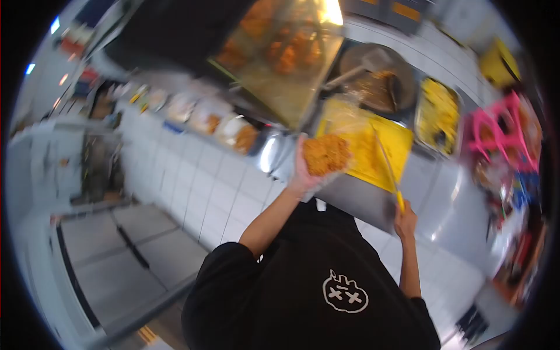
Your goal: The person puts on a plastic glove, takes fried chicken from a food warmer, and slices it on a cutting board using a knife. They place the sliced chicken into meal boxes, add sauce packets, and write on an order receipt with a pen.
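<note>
A flat piece of fried chicken with an orange-brown crumb coat rests in my left hand, its fingers mostly hidden beneath the piece. Clear plastic shows around that hand. My right hand is closed round the yellow handle of a knife. The blade points away from me over a yellow cutting board, and I cannot tell whether it touches the board. Crumbs and a clear plastic bag lie on the board's far left part, beside the chicken.
Beyond the board sits a round pan with a scoop in it. A metal tray of yellow food and a pink rack stand to the right. A lit display case rises at the back; bagged food lines the left counter.
</note>
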### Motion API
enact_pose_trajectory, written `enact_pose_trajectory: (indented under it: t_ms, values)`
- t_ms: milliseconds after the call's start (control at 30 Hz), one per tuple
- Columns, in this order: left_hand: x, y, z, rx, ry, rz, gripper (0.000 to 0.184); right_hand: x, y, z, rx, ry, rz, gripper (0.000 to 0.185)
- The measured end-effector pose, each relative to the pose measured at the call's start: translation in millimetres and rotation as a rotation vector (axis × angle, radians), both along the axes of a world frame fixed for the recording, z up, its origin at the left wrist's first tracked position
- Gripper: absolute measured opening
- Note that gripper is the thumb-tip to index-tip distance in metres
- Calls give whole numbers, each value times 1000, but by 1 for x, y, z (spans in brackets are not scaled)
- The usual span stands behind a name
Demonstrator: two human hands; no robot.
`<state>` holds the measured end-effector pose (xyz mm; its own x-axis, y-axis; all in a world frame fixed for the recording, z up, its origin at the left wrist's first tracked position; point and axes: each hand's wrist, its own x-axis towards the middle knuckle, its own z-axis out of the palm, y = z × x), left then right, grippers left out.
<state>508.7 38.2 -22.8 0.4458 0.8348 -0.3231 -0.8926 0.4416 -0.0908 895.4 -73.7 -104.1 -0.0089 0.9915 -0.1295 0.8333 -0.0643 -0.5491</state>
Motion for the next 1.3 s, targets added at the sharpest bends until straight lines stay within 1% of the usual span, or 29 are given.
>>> enact_pose_trajectory:
  t_ms: [67,133,200,233,267,333,400,467,533,567,600,700,733,833,867,900,967,1000,1067,1133,1167,1233,1300]
  values:
    - [-27,-21,23,57,114,1,94,1,14,5,-47,20,78,31]
    - [-70,-43,37,169,146,70,95,11,27,-9,140,-4,229,30]
    - [-112,-59,52,281,199,134,96,10,47,-2,114,-57,345,30]
    - [-135,-69,55,257,301,224,96,10,55,2,96,-96,392,31]
    - [-157,-75,59,216,399,307,96,9,63,2,78,-119,398,33]
    - [-202,-83,73,107,336,485,97,-5,77,8,76,-197,388,35]
    - [-268,-84,53,230,402,611,95,-21,86,13,95,-259,344,38]
    - [-334,-75,49,49,440,778,98,-41,86,12,131,-310,267,40]
    - [-406,-59,36,132,473,840,95,-73,79,10,295,-325,109,41]
    - [-437,-49,35,129,540,816,94,-95,72,12,375,-329,29,41]
    - [-469,-39,37,127,610,790,93,-120,66,17,394,-291,-50,36]
    - [-564,1,28,124,813,652,87,-204,43,13,508,-30,-151,32]
    - [-593,20,20,128,874,590,85,-237,33,7,624,-62,-165,24]
    - [-667,75,-21,250,1045,167,74,-343,-12,-18,579,156,-276,19]
    - [-693,99,-57,316,1047,56,66,-378,-29,-29,525,168,-324,17]
    - [-698,105,-80,465,1642,-20,63,-408,-41,-41,478,185,-359,15]
    - [-695,116,-107,804,2835,-166,56,-461,-71,-55,256,160,-380,14]
    - [-658,118,-80,170,2509,39,45,-485,-83,-59,199,194,-390,15]
    - [-656,112,-73,158,2369,197,41,-518,-111,-59,69,227,-389,17]
    - [-662,105,-79,122,2224,345,40,-538,-140,-57,12,241,-497,18]
    - [-677,103,-88,198,2290,291,40,-553,-151,-53,-14,236,-553,18]
    - [-701,93,-89,344,2437,198,41,-561,-159,-45,-54,229,-589,20]
    - [-691,87,-69,177,2108,266,40,-566,-167,-46,-61,229,-641,20]
